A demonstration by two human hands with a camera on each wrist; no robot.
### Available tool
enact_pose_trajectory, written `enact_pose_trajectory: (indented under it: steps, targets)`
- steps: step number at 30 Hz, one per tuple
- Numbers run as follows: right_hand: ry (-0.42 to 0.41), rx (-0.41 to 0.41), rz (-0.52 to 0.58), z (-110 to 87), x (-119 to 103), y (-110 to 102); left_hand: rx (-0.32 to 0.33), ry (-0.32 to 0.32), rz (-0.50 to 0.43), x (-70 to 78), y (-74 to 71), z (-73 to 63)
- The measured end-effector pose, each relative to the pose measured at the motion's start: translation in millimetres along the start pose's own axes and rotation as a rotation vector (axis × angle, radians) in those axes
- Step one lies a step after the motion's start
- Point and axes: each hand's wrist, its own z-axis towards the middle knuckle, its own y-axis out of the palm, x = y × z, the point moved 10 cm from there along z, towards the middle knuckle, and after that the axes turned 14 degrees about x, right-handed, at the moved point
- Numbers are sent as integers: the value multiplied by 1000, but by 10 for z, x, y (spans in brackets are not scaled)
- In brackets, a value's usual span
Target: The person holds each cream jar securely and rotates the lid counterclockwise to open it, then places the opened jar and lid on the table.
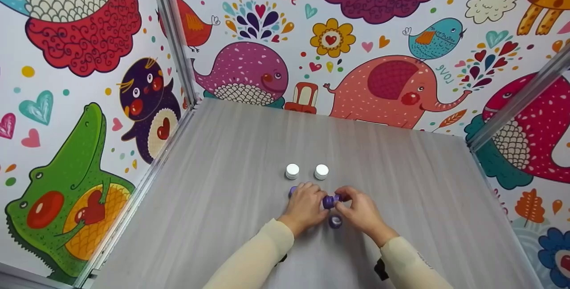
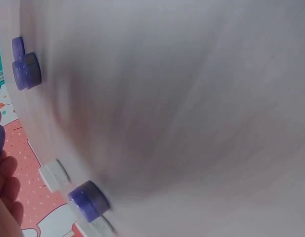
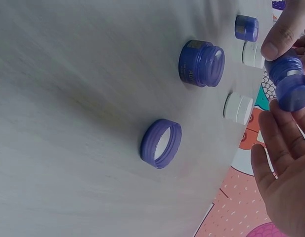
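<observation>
My left hand [image 1: 306, 204] grips a small purple jar [image 3: 280, 63] with an uncovered neck. At its mouth, the fingers of my right hand [image 1: 361, 212] pinch a translucent purple disc [image 3: 294, 93]. Below them on the table lies a purple screw lid [image 3: 162, 143], its pale inside showing. Next to the lid stands an uncapped purple jar [image 3: 201, 64] with its neck exposed. Beyond my left hand is another purple jar [image 3: 246, 28], mostly hidden by that hand in the head view.
Two white round jars [image 1: 292, 171] [image 1: 321, 172] stand side by side just beyond my hands. The grey wood-grain table [image 1: 231, 155] is bordered by cartoon-printed walls [image 1: 249, 71] and metal posts [image 1: 174, 35].
</observation>
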Motion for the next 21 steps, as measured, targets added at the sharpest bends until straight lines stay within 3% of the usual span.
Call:
enact_pose_trajectory:
  steps: [21]
  targets:
    - [94,29,-2,3,144,-70,18,4,-10,6,-40,-2]
